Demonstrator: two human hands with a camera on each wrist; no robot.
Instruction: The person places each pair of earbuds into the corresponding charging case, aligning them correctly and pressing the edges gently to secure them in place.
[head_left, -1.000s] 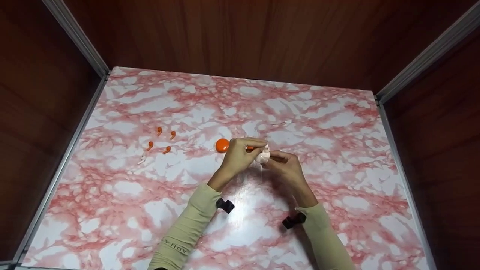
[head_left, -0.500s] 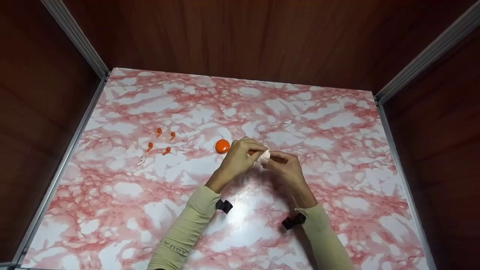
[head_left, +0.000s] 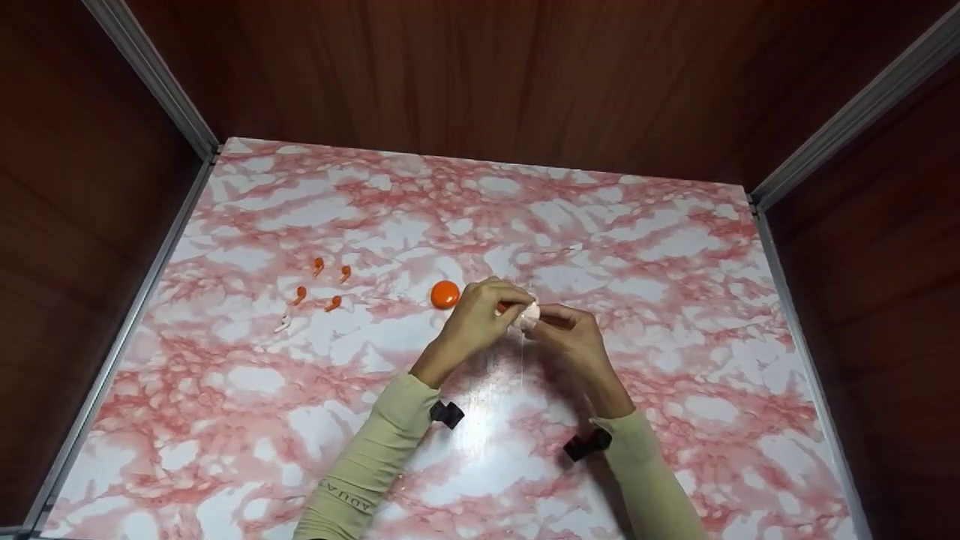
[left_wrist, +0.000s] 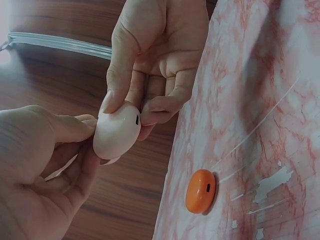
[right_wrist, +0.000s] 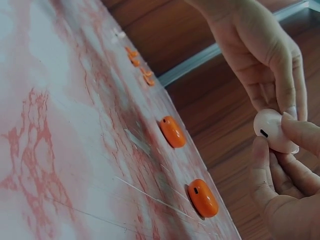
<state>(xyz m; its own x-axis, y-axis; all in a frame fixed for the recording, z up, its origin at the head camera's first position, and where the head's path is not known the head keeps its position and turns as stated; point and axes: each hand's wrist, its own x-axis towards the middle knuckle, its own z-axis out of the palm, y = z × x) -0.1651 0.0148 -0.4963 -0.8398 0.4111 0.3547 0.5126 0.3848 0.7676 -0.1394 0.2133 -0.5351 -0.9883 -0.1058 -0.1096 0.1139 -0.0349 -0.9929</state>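
Note:
A white rounded earbud charging case (left_wrist: 117, 132) with a dark port slot is held up between both hands, above the table. My left hand (head_left: 480, 311) pinches it from the left with thumb and fingers. On the other side my right hand (head_left: 574, 334) grips it, thumb on its outer shell in the left wrist view. A thin edge shows along the case's underside there; fingers hide the rest. One orange charging case (head_left: 445, 295) lies on the table left of my left hand. Another orange case (right_wrist: 203, 198) sits close by, mostly hidden behind my left hand in the head view.
At the left of the table lie several orange earbuds (head_left: 333, 303) and a white earbud piece (head_left: 283, 324). The marbled pink-and-white table (head_left: 660, 465) is walled by dark wood panels (head_left: 480, 75) with metal corner strips.
My left fingers have shifted slightly over the white case, covering more of its upper part. It looks more compact now than a second ago. The things on the table have stayed put.

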